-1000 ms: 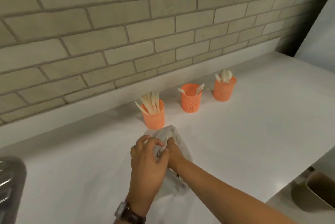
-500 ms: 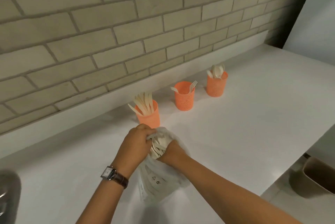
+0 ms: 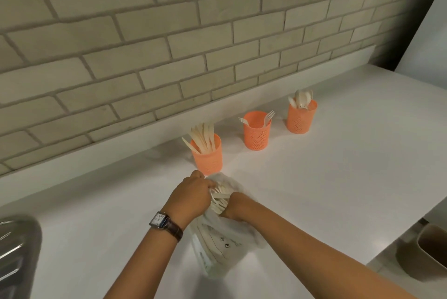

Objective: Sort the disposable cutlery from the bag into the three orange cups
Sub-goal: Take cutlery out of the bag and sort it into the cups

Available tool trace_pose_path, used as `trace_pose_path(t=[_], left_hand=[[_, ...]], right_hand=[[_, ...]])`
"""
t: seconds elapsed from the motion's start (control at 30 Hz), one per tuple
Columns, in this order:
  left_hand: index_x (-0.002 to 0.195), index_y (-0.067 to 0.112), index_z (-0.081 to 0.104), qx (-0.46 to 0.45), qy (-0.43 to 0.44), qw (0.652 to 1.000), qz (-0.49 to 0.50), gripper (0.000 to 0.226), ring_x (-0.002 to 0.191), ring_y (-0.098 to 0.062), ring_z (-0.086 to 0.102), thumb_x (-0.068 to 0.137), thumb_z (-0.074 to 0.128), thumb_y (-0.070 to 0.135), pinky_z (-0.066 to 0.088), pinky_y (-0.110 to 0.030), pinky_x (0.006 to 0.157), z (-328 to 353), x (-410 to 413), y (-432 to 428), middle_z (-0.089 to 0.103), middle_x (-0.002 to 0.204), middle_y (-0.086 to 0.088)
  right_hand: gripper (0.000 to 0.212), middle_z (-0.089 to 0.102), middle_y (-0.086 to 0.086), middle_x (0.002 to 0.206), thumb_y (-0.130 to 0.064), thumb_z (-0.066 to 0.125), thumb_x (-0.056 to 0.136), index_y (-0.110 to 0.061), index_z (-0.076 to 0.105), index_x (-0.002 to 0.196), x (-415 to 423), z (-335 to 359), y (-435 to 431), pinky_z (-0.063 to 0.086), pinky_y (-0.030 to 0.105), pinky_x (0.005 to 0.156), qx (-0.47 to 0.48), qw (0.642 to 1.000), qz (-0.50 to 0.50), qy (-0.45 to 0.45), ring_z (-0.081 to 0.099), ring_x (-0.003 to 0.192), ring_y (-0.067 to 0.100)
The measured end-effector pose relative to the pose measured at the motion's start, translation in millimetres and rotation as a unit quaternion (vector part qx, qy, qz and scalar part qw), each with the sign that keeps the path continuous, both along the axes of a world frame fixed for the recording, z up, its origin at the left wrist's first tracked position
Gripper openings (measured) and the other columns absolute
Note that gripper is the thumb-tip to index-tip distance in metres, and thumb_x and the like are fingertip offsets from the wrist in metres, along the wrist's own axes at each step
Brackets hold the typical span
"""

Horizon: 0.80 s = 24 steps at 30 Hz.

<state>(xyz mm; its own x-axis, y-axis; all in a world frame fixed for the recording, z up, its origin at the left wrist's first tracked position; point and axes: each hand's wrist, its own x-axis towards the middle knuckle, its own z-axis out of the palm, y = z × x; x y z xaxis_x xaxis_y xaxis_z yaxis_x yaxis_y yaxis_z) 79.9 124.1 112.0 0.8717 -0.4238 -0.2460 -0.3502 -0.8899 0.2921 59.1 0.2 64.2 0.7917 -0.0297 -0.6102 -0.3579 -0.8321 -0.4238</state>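
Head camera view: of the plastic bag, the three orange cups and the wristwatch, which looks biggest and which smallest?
1. Plastic bag, clearly largest.
2. The three orange cups: knife cup, fork cup, spoon cup. The knife cup looks slightly bigger, but it stands nearest; they may well match.
3. Wristwatch, smallest.

A kitchen is showing here: a white countertop (image 3: 338,177) is running along a pale brick-tile backsplash (image 3: 169,44), the steel drainboard of a sink (image 3: 17,257) is sitting at the near left, and a bin (image 3: 433,252) is standing below at the near right.
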Motion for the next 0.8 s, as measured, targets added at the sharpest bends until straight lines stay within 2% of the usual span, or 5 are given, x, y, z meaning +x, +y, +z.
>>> trace_pose_path(t=[0.13,0.23,0.47,0.6,0.8], left_hand=[[0.132,0.028,0.052,0.018,0.015,1.000,-0.014,0.046,0.112,-0.020,0.052,0.090,0.042,0.011,0.042,-0.026,0.089,4,8,-7,0.040,0.135,-0.001],[0.130,0.029,0.053,0.019,0.029,0.999,-0.019,0.044,0.112,-0.018,0.052,0.089,0.048,0.014,0.042,-0.024,0.087,4,11,-8,0.042,0.133,0.003],[0.126,0.026,0.057,0.012,0.002,1.000,-0.013,0.040,0.109,-0.018,0.055,0.089,0.049,0.013,0.043,-0.024,0.085,4,13,-8,0.050,0.130,0.004],[0.129,0.030,0.053,0.055,-0.009,0.998,-0.018,0.047,0.114,-0.022,0.047,0.089,0.040,0.009,0.041,-0.028,0.090,4,15,-6,0.043,0.132,-0.002],[0.139,0.024,0.038,0.066,-0.022,0.998,-0.004,0.049,0.123,-0.028,0.039,0.091,0.038,0.012,0.039,-0.034,0.095,-1,18,-1,0.029,0.145,-0.005]], right_hand=[[0.028,0.052,-0.001,0.069,-0.033,0.067,0.080,-0.015,0.048,0.068,5,2,-6,0.037,0.021,0.054,0.009,0.999,-0.032,-0.001,0.050,0.064,0.012],[0.050,0.061,0.011,0.109,-0.044,0.069,0.079,-0.004,0.056,0.106,14,22,-12,0.047,0.031,0.083,0.071,0.989,-0.055,0.115,0.055,0.095,0.024],[0.026,0.046,0.011,0.085,-0.030,0.052,0.094,-0.005,0.048,0.088,25,52,4,0.040,0.037,0.103,-0.027,0.981,0.087,0.174,0.052,0.103,0.030],[0.018,0.043,0.009,0.079,-0.008,0.041,0.097,-0.004,0.055,0.108,21,38,15,0.038,0.034,0.088,-0.050,0.983,0.156,0.082,0.046,0.085,0.025],[0.031,0.040,-0.004,0.068,-0.028,0.050,0.092,-0.021,0.036,0.065,4,12,-3,0.035,0.021,0.057,0.036,0.998,0.040,-0.023,0.042,0.064,0.012]])
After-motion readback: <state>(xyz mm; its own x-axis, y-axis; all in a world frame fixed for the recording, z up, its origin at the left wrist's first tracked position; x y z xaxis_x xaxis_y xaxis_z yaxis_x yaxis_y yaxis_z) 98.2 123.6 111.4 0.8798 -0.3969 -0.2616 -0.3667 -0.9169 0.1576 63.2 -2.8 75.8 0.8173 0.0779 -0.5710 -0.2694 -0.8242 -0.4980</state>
